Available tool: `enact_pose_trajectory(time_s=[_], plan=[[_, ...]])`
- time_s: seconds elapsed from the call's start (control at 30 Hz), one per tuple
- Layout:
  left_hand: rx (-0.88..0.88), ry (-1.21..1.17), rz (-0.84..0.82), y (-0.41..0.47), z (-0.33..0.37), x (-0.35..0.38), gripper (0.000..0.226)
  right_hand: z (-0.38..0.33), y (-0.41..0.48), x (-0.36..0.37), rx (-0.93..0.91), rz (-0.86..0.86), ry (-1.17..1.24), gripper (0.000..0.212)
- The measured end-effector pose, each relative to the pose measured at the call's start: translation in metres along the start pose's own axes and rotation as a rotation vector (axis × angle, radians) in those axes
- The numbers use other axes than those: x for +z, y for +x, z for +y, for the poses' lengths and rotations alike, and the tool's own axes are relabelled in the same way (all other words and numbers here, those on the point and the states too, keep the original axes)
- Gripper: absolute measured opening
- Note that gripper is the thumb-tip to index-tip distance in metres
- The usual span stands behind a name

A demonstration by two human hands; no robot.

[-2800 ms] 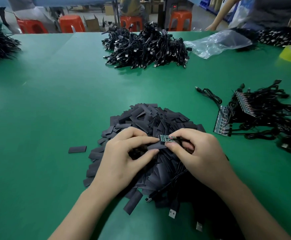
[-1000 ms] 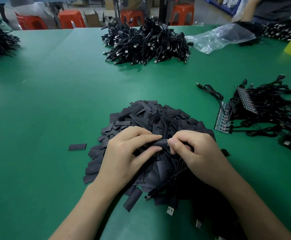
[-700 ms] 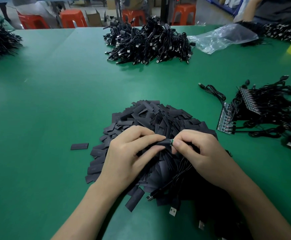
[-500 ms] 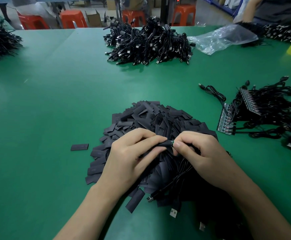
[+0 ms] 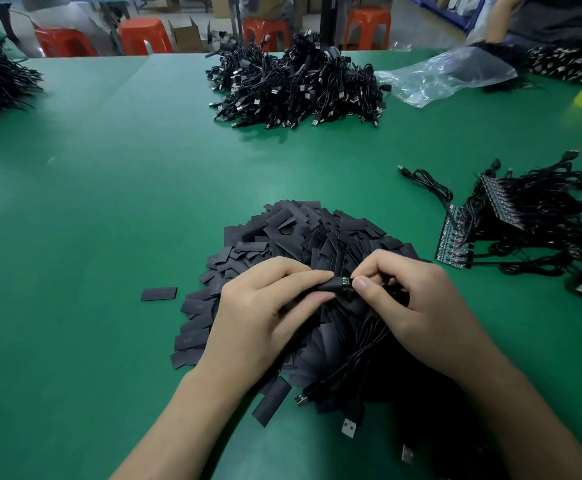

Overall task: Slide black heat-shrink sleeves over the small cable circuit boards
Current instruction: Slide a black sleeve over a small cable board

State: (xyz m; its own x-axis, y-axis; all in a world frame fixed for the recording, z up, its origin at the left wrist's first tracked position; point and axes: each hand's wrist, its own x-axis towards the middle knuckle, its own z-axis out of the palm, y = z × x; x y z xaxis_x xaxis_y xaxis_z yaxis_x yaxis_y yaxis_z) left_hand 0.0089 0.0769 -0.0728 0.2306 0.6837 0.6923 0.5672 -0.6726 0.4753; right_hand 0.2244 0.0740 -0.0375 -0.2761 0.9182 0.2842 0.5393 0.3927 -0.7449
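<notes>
Where the black sleeve [image 5: 328, 285] covered it, only a green sliver of the circuit board [image 5: 345, 281] showed, just above the sleeve pile [image 5: 303, 230]. The left hand [image 5: 265, 317] pinched the sleeve between thumb and forefinger. The right hand [image 5: 410, 299] pinched the board's end, hiding its cable [image 5: 355, 358] joint.

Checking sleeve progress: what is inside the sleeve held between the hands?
A green end of the board sticks out of the sleeve beside the right hand; the rest is hidden by the sleeve and fingers.
</notes>
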Motion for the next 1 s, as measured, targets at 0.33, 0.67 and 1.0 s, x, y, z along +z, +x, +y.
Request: enact_pose_trajectory(time_s=[0.33,0.67,1.0], plan=[[0.053,0.035,0.019,-0.002,0.004,0.002,0.017,-0.004,0.000,0.001,0.009,-0.042,0.077,0.019],[-0.112,0.034,0.194,0.002,0.008,-0.002,0.028,-0.001,-0.001,0.001,0.074,0.067,0.158,0.015],[-0.170,-0.025,0.243,-0.001,0.014,0.008,0.018,-0.006,-0.001,0.004,0.100,0.108,0.169,0.024]])
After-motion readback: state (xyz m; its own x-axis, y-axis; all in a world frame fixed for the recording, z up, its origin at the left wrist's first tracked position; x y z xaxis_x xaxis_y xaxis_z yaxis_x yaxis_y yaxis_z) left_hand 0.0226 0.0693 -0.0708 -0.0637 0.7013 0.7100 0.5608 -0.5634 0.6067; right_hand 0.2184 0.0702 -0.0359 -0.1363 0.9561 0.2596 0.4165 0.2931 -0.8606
